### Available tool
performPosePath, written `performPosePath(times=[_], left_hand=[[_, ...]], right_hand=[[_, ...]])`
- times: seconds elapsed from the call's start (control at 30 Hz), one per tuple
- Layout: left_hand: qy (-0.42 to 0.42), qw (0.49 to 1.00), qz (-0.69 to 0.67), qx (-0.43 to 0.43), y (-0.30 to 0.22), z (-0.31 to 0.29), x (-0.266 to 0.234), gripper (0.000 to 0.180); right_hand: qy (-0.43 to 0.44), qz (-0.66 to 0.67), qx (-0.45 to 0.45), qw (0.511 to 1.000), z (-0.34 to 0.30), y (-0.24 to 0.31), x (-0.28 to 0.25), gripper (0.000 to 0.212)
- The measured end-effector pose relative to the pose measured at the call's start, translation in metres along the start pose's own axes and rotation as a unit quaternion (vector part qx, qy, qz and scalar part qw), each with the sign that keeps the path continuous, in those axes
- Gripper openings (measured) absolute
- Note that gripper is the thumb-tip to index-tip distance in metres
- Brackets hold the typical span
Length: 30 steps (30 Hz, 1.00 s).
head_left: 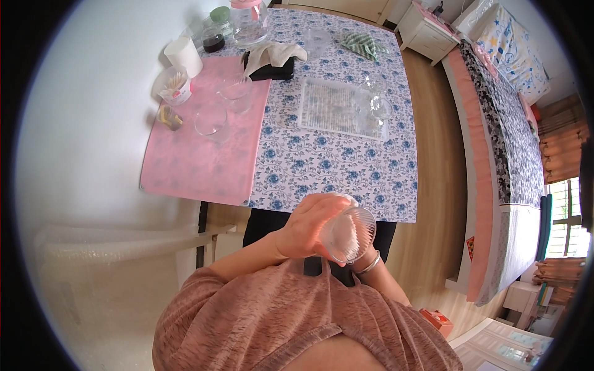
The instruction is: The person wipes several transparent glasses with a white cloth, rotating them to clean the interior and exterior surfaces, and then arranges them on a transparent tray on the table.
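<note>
Ribbed clear glass [360,234], grasped by left hand [308,226], right hand [365,258] mostly hidden behind, its grip unclear

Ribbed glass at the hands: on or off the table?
Off: the left hand grips the glass, on the wearer's side of the table.

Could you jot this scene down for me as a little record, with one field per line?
Left hand: around a clear ribbed glass cup
Right hand: mostly hidden behind the cup; silver bracelet at the wrist
Table cover: white, blue-flowered
Left side: pink rectangular mat bearing two clear glass vessels
Right side: translucent ribbed plastic tray, two clear glass items at its right end
Far end: off-white cloth over a flat black object; green-and-white striped cloth
</note>
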<state>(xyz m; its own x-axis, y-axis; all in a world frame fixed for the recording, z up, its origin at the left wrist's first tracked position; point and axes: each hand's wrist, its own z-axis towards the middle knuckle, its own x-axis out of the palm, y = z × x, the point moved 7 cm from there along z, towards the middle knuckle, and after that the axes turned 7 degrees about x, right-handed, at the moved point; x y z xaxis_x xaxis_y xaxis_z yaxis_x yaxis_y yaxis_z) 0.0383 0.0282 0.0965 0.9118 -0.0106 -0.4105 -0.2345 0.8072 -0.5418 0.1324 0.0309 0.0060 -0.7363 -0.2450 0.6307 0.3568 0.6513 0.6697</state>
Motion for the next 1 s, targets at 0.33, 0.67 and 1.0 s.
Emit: performPosePath(times=[0.33, 0.67, 1.0], left_hand=[[-0.039, 0.992, -0.058, -0.104, 0.028, -0.021, -0.014, 0.080], [-0.151, 0.958, 0.152, -0.193, 0.118, -0.038, -0.055, 0.084], [-0.258, 0.921, 0.135, -0.259, 0.210, -0.036, -0.079, 0.079]], right_hand=[[-0.192, -0.079, -0.068, 0.976, 0.006, 0.014, -0.022, 0.027], [-0.171, -0.246, -0.034, 0.953, 0.080, 0.064, 0.023, 0.036], [-0.142, -0.209, -0.043, 0.967, 0.184, 0.073, 0.013, 0.056]])
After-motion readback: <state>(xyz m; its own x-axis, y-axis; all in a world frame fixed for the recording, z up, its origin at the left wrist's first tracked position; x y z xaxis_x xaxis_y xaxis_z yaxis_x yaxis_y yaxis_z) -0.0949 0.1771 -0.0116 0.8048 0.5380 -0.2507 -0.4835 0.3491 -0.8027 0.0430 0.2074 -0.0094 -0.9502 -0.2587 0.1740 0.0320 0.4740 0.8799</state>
